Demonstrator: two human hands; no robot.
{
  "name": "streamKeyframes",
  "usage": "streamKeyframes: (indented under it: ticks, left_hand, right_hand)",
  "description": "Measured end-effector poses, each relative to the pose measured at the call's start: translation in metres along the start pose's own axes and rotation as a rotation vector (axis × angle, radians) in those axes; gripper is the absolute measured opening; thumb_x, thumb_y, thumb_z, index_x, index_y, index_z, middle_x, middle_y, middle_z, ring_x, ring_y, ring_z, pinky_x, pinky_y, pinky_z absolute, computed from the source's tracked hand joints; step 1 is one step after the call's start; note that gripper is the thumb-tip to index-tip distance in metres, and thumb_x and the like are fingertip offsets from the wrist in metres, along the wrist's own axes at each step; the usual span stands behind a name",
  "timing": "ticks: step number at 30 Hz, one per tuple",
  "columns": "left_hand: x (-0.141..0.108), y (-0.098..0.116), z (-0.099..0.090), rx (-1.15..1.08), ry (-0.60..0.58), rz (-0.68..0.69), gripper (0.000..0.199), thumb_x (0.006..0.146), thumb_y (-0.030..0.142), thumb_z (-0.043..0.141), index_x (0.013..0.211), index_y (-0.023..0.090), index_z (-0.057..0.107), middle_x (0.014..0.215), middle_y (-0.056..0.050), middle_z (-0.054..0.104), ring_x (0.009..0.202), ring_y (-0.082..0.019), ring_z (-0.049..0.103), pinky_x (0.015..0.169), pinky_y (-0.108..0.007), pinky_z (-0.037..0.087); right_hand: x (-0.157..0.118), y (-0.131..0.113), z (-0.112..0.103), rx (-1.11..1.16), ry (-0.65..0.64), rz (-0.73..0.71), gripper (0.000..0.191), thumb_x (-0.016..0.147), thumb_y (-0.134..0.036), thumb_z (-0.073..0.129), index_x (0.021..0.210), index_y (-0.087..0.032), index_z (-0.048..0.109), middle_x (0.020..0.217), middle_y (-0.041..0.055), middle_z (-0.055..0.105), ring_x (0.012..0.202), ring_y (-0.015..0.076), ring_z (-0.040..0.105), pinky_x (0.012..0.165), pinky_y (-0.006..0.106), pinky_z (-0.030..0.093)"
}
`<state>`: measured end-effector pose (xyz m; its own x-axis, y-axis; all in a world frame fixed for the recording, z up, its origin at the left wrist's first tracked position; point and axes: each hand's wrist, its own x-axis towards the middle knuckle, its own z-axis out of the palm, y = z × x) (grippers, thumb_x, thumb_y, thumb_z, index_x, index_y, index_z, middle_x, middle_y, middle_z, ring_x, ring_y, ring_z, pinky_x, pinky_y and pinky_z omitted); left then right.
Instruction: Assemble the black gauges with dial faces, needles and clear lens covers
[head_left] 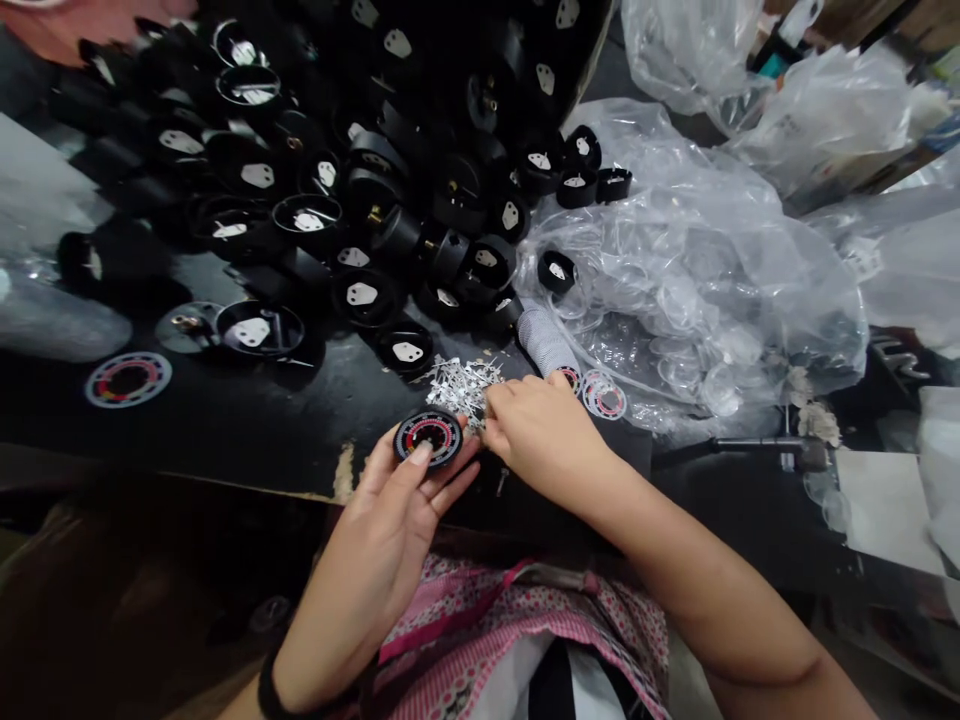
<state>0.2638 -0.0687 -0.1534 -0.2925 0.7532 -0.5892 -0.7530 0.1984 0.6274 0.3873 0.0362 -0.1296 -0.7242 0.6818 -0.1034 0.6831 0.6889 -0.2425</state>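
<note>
A round black gauge [429, 438] with a red-and-white printed dial rests in my left hand [397, 500], the thumb pressing on its face. Just beyond it, a pile of small white gauge needles [459, 382] lies on the black table. My right hand [541, 435] is at the right edge of that pile, its fingers bent together; what they hold, if anything, is hidden. Past my right hand a long stack of dial plates [546, 340] leans over, with a few loose dial plates [604, 396] beside it.
Many black gauge housings [362, 294] with white plates inside heap up across the back. At the right lies a clear plastic bag [720, 270] of transparent discs, near a black-handled tool [765, 445]. A larger dial plate [128, 380] lies left, by the table's front edge [285, 490].
</note>
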Motion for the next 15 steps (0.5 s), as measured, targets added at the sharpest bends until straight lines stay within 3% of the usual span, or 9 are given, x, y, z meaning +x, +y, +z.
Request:
streamKeyframes:
  ticks: [4,6,11,15]
  left_hand:
    - [0.003,0.007,0.008,-0.170,-0.064,-0.274,0.016,0.097,0.026,0.056,0.102,0.022,0.071,0.118,-0.006,0.076,0.107,-0.027,0.073,0.090,-0.042,0.062]
    - [0.005,0.010,0.013,-0.223,-0.082,-0.317,0.021,0.098,0.023,0.052,0.096,0.020,0.072,0.109,-0.006,0.079,0.102,-0.024,0.075,0.090,-0.040,0.062]
    - [0.004,0.005,0.022,-0.183,-0.076,-0.210,0.022,0.097,0.021,0.053,0.096,0.015,0.074,0.103,-0.011,0.080,0.102,-0.022,0.075,0.094,-0.034,0.060]
    - [-0.003,-0.004,0.024,-0.069,-0.124,-0.011,0.017,0.095,0.025,0.060,0.104,0.018,0.073,0.110,-0.008,0.079,0.108,-0.021,0.073,0.096,-0.031,0.058]
  right_hand:
    - [-0.012,0.004,-0.001,0.457,0.096,0.076,0.007,0.092,-0.019,0.060,0.086,-0.017,0.063,0.083,0.0016,0.069,0.079,0.0162,0.063,0.075,0.031,0.042]
    - [-0.020,0.005,0.000,0.587,0.181,0.071,0.004,0.092,-0.018,0.061,0.088,-0.018,0.063,0.086,0.0014,0.067,0.081,0.0150,0.061,0.076,0.030,0.043]
    - [-0.037,0.004,-0.002,0.604,0.264,0.109,0.004,0.092,-0.019,0.060,0.088,-0.019,0.062,0.089,0.0025,0.066,0.088,0.0173,0.059,0.080,0.033,0.043]
    - [-0.041,0.001,-0.007,0.497,0.250,0.186,0.008,0.091,-0.023,0.062,0.084,-0.019,0.060,0.086,0.0022,0.064,0.083,0.0175,0.057,0.078,0.033,0.041]
